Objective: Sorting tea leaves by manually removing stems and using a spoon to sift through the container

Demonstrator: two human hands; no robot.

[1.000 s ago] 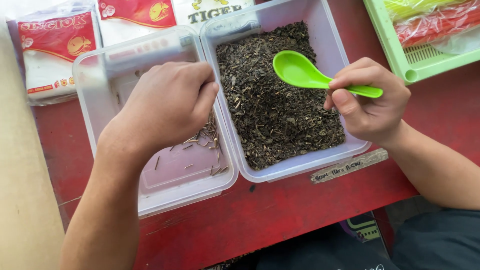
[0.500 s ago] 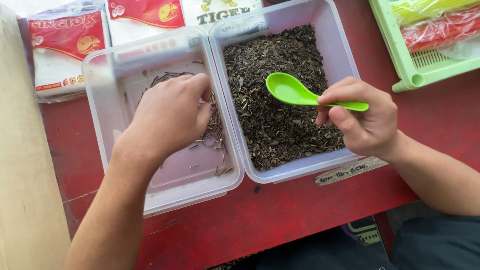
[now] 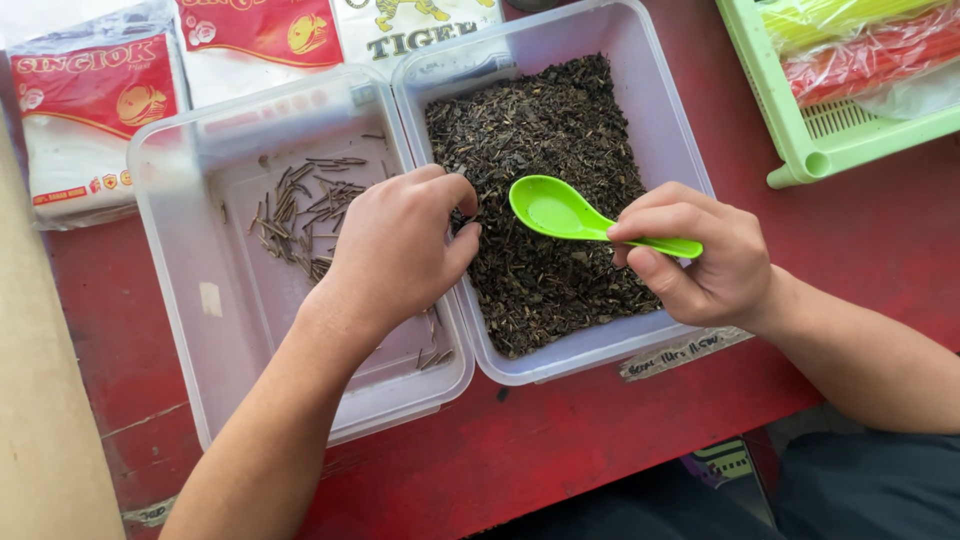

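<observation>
Head view: 2 clear plastic tubs side by side on a red table (image 3: 560,440). Right tub (image 3: 672,120) full of dark dried leaves (image 3: 545,150); left tub (image 3: 190,300) holds a thin scatter of stems (image 3: 305,205). Left hand (image 3: 395,250) reaches across the shared rims, fingertips (image 3: 462,205) bunched together at the leaves, whether pinching any cannot be told. Right hand (image 3: 700,255) grips the handle of a green spoon (image 3: 560,212), bowl empty, over the leaves. Green basket (image 3: 790,140) top right; red-and-white packets (image 3: 95,110) top left
</observation>
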